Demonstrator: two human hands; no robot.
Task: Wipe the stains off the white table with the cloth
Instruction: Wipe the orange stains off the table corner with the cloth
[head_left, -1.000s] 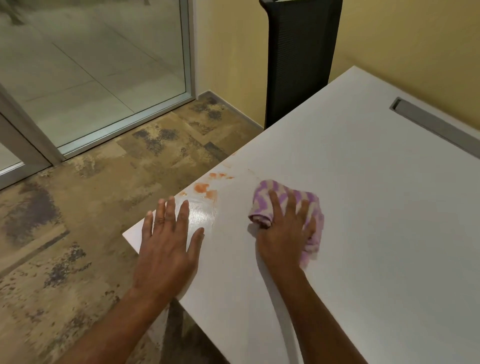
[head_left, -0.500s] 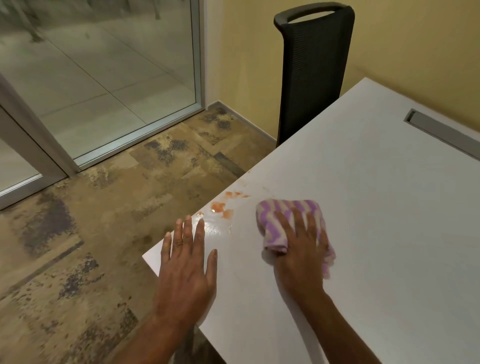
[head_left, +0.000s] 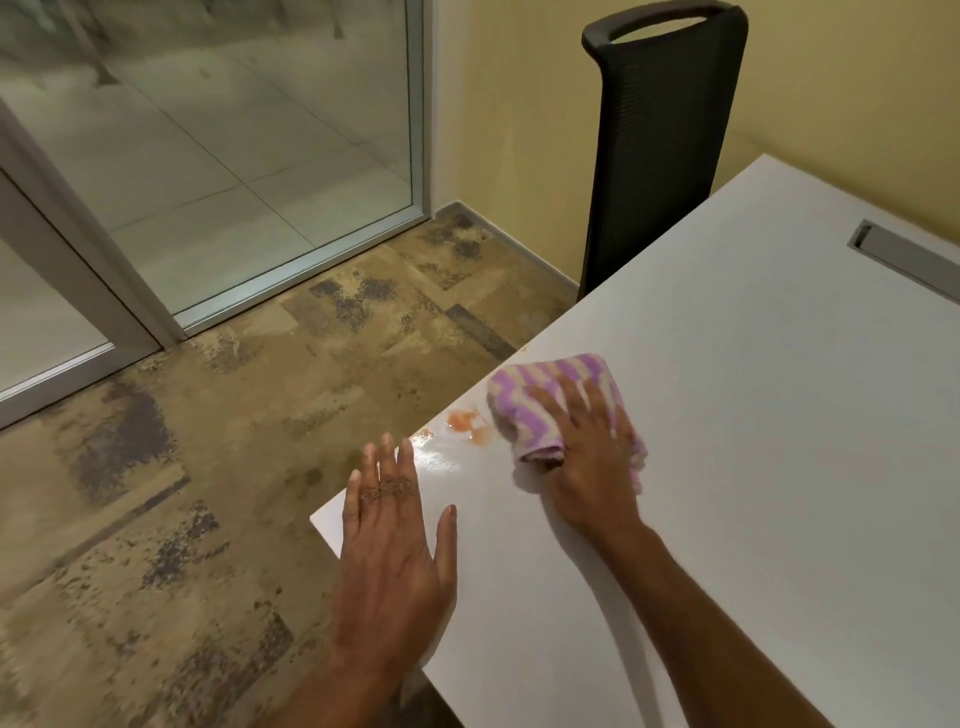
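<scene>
The wiping step is under way, and the orange stains (head_left: 461, 422) have not yet been covered. The right hand (head_left: 587, 457) presses the purple-and-white striped cloth (head_left: 524, 410) flat onto the white bench (head_left: 753, 415). Its fingers (head_left: 571, 400) are spread and nearly straight over the top of the wad, bearing down on it, not clamped round it. I cannot tell how the thumb lies at the near edge.

The left hand (head_left: 395, 551) lies palm-down near the bench corner, fingers (head_left: 387, 467) straight and slightly apart, holding nothing. It looks to be bracing.

The stains sit just to the left of the right fingers, just beside the cloth's folded edge and a little beyond the left fingertips, close to the bench's left edge. A wet sheen shows between the stains and the left fingertips.

The cloth is bunched into a thick pad. Its long axis seems to run diagonally from the far-left corner ahead of the fingertips to the near-right part under the heel of the hand. The rounded fold faces left, toward the stains.

The next move probably calls for sliding the pad leftward over the marks with steady downward pressure. It should stop short of the edge so that no liquid is pushed onto the carpeted floor (head_left: 234, 467).
</scene>
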